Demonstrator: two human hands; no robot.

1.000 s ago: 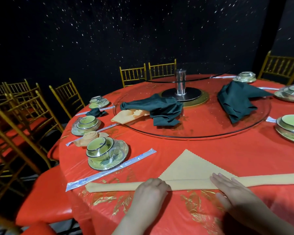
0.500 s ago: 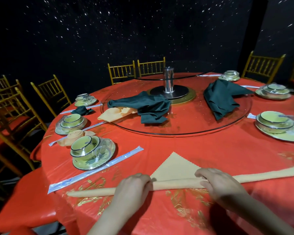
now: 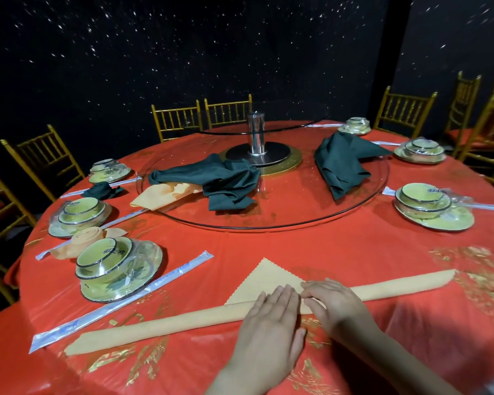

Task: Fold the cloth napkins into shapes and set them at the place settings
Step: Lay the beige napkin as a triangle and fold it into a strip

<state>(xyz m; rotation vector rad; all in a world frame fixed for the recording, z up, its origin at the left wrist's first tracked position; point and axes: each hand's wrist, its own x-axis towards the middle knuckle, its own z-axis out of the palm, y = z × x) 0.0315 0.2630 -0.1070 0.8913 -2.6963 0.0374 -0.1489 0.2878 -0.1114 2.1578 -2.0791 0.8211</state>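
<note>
A glass turntable (image 3: 291, 201) with a steel post (image 3: 256, 132) sits on the red-clothed table (image 3: 340, 246), ringed by gold chairs (image 3: 176, 121) before a starry black backdrop (image 3: 154, 52).

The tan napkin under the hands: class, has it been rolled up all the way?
No: a flat triangular corner of the tan napkin lies unrolled on the far side of the roll.

Dim room with a near-black backdrop, light from above glaring off the red tablecloth (image 3: 325, 252) and glass turntable (image 3: 354, 206), soft overall focus, wide-angle bending at the edges.
</note>
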